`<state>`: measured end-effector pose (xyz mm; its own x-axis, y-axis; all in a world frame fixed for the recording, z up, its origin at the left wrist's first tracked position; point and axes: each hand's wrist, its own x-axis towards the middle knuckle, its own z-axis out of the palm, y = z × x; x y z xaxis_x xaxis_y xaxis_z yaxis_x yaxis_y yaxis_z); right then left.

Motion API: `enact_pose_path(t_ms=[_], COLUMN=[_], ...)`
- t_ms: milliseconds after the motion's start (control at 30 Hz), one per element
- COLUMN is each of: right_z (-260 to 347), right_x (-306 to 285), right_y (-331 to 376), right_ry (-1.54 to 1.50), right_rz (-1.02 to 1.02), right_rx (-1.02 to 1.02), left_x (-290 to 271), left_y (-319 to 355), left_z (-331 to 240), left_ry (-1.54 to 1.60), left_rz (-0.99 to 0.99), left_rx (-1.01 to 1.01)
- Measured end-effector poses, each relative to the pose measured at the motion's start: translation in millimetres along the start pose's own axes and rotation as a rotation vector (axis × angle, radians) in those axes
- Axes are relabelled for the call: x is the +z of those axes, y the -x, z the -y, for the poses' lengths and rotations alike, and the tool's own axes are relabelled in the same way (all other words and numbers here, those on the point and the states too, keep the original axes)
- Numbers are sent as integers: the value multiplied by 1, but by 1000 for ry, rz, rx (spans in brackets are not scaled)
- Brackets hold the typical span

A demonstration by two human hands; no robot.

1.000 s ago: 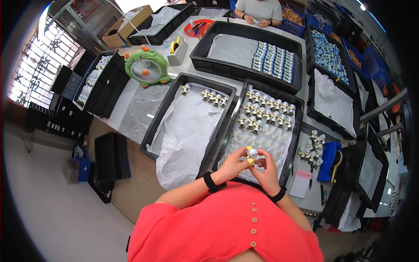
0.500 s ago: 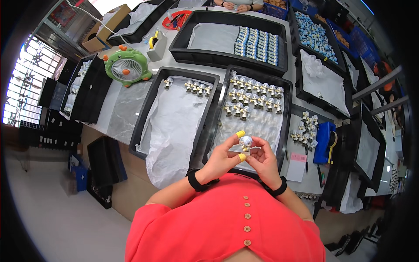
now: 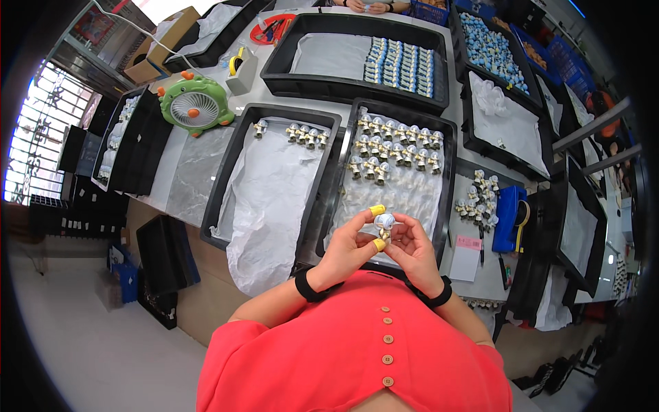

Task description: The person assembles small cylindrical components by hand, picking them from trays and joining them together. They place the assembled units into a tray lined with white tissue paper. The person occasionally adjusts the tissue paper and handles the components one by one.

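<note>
Close in front of my red top, a small figurine with a pale silvery-blue head and a gold and white body is held upright between both hands. My left hand pinches it from the left, with yellow finger covers on thumb and index finger. From the right, the fingertips of my right hand close on it; its lower end is partly hidden by fingers. Just beyond, a black tray holds rows of similar figurines on a clear moulded liner.
Left of it, a black tray lined with white paper holds several figurines. More figurines cluster at right, beside a blue tape dispenser and a notepad. A green fan stands far left. Another person's hands show across the table.
The figurine has turned slightly between my fingers, its body now showing more. Both hands stay nearly in place; the whole view has shifted a little.
</note>
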<state>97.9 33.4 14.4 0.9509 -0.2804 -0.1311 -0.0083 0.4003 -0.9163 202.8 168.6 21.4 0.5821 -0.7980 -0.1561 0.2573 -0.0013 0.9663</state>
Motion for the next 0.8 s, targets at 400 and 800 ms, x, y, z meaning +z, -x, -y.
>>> enact_pose_path(t_ms=[400,800], right_z=[3,1], right_x=[-9,-14], right_y=[-4,-8], right_ry=[-112,-118], right_rz=[38,37], right_rx=[102,111], left_x=[2,-1], left_y=[-3,-9], left_z=[-6,1], left_ry=[-117,-73], left_rz=[22,46], left_rx=[40,-13])
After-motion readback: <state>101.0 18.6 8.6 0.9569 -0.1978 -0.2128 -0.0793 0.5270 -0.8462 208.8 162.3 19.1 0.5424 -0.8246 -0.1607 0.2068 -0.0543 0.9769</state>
